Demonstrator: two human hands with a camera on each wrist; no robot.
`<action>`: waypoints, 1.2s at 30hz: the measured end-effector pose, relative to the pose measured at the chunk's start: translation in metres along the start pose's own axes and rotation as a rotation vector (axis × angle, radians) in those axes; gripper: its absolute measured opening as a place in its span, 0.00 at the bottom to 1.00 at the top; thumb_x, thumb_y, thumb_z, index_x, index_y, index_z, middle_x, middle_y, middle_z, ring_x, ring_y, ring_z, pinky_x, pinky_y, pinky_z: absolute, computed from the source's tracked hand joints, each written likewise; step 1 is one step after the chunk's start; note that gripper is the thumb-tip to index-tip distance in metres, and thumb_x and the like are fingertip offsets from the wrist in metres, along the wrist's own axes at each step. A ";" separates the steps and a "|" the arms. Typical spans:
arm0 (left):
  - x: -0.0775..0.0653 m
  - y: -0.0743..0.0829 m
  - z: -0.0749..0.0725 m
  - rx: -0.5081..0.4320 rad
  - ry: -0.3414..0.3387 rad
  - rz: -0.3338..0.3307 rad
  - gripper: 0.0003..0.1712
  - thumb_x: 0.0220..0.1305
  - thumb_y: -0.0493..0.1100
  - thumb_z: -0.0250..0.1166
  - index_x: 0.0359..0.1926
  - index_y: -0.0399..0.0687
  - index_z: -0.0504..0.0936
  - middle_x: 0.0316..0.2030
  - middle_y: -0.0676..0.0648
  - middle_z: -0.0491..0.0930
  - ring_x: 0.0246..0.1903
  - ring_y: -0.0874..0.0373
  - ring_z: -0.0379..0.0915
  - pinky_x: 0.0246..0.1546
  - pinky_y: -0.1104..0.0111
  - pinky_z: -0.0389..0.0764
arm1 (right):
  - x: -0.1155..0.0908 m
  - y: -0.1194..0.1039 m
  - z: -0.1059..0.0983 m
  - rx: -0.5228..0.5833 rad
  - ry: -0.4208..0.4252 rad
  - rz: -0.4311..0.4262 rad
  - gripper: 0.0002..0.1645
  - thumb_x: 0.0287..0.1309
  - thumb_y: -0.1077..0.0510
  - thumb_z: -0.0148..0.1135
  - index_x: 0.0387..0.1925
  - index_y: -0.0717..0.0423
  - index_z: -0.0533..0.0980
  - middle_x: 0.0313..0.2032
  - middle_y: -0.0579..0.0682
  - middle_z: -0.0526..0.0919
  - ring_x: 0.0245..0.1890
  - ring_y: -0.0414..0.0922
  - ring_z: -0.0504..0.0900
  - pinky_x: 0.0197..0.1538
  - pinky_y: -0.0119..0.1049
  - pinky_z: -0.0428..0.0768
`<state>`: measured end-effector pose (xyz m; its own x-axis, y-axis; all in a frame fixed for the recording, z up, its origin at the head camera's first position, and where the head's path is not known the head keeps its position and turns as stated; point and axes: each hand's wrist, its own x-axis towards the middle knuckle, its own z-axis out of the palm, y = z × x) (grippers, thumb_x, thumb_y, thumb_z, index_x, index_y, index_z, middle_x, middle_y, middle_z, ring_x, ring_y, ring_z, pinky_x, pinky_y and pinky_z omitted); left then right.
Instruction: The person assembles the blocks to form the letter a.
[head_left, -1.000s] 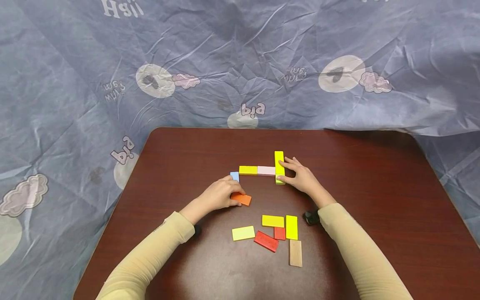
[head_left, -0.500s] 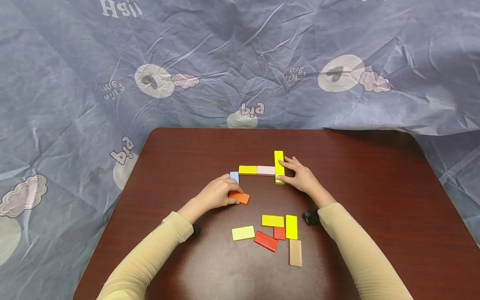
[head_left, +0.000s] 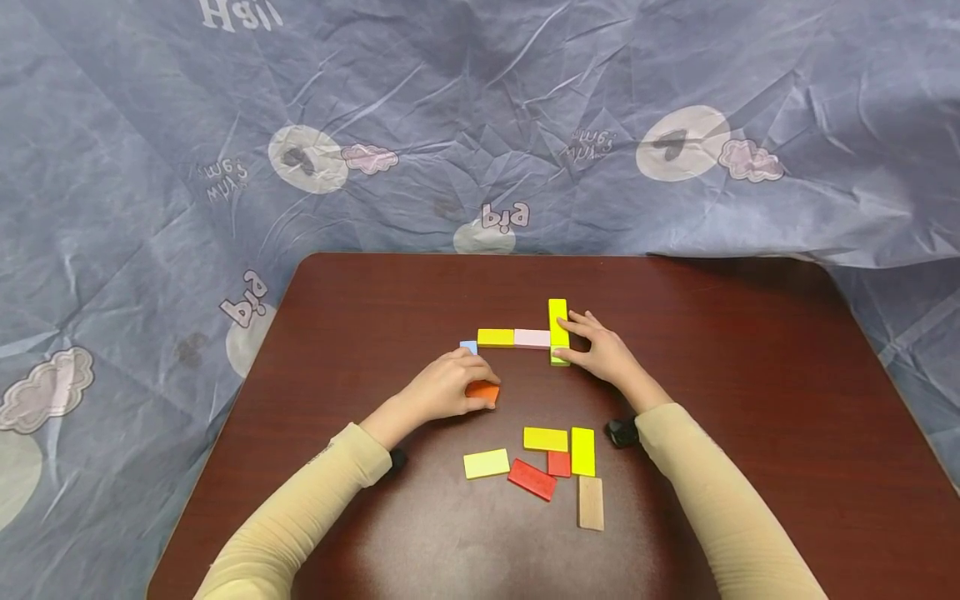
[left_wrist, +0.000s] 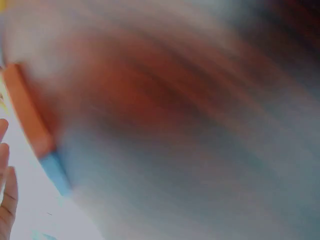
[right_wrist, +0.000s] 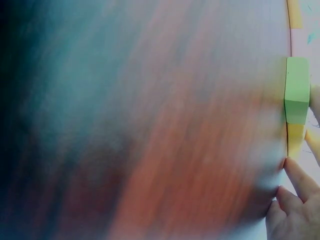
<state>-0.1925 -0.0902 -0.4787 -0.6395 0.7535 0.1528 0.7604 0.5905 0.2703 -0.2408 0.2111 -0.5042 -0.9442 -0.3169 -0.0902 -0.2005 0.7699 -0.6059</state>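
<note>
In the head view my left hand [head_left: 446,386] holds an orange block [head_left: 482,392] between thumb and fingers. Just beyond that hand, a light-blue block [head_left: 468,347] is partly covered by it. The left wrist view has the orange block [left_wrist: 29,110] end to end with the blue one [left_wrist: 55,172]. My right hand [head_left: 606,350] rests its fingertips against a long yellow block [head_left: 558,312] and its thumb on a lime-green block [head_left: 558,358] at the near end. A yellow block [head_left: 496,337] and a pale pink block [head_left: 532,338] run leftward from the long yellow one.
Nearer on the brown table [head_left: 750,350] lie a yellow block [head_left: 545,439], an upright-lying yellow block [head_left: 582,451], a small red block [head_left: 558,463], a longer red block [head_left: 532,480], a pale yellow block [head_left: 487,464] and a plain wood block [head_left: 591,503].
My left hand shifts the orange block slightly and turns it, its fingers now covering more of it and of the light-blue block. The right hand keeps its place.
</note>
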 end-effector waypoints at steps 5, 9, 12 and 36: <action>0.014 0.035 0.002 -0.024 -0.080 0.078 0.19 0.61 0.54 0.69 0.51 0.54 0.85 0.49 0.56 0.84 0.52 0.59 0.75 0.55 0.66 0.76 | 0.001 0.000 0.001 -0.005 -0.003 0.011 0.41 0.61 0.45 0.67 0.72 0.51 0.65 0.75 0.58 0.56 0.77 0.60 0.46 0.71 0.65 0.55; 0.020 0.058 0.014 0.010 -0.177 0.120 0.21 0.64 0.55 0.67 0.55 0.56 0.83 0.51 0.57 0.82 0.53 0.61 0.75 0.56 0.69 0.75 | 0.000 0.002 0.001 -0.015 -0.004 0.018 0.42 0.61 0.45 0.67 0.72 0.51 0.64 0.75 0.59 0.56 0.77 0.60 0.46 0.71 0.66 0.55; 0.022 0.068 0.023 0.020 -0.227 0.100 0.21 0.64 0.54 0.67 0.56 0.56 0.82 0.51 0.57 0.82 0.52 0.62 0.75 0.55 0.72 0.76 | -0.001 0.002 0.001 -0.006 0.000 0.011 0.42 0.60 0.45 0.67 0.72 0.50 0.64 0.75 0.58 0.56 0.77 0.60 0.46 0.71 0.66 0.55; 0.019 0.033 0.013 -0.030 -0.124 -0.077 0.18 0.59 0.48 0.72 0.50 0.53 0.85 0.45 0.55 0.85 0.46 0.60 0.79 0.46 0.65 0.75 | 0.001 -0.001 0.000 -0.009 -0.005 0.009 0.41 0.61 0.45 0.67 0.72 0.51 0.65 0.75 0.59 0.56 0.77 0.60 0.46 0.71 0.65 0.55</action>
<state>-0.1783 -0.0529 -0.4794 -0.6756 0.7372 0.0120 0.7044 0.6406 0.3056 -0.2412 0.2098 -0.5035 -0.9447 -0.3126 -0.0992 -0.1944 0.7775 -0.5981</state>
